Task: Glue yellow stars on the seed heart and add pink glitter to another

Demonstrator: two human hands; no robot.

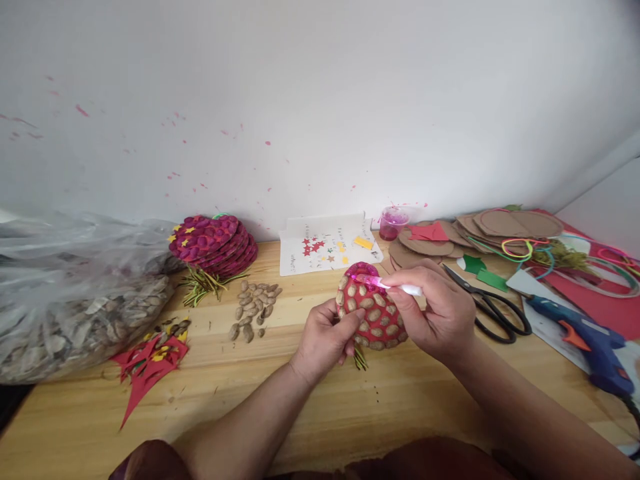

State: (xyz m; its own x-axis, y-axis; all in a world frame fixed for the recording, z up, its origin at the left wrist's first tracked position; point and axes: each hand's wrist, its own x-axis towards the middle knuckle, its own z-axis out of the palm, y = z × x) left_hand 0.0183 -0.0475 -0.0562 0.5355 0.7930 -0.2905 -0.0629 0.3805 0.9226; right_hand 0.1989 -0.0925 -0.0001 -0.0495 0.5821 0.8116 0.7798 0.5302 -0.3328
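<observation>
My left hand (327, 333) grips the lower left edge of a round red disc (367, 293), thumb on top. Tan, nut-like shells cover the disc's face, and its upper rim is painted magenta. Green stems poke out below it. Between the fingertips of my right hand (440, 310) is a small paintbrush (407, 289) with a white handle. Its pink-stained tip touches the upper part of the disc. A clear cup of magenta paint (393, 223) stands behind, near the wall. Loose shells (254, 303) lie on the wooden table left of my hands.
Painted discs (215, 243) are stacked at left beside a plastic bag of shells (75, 313) and red scraps (150, 360). Paper with stars (327, 247) lies behind. Rightward are cardboard cutouts (500, 230), black scissors (493, 310) and a blue glue gun (595, 343).
</observation>
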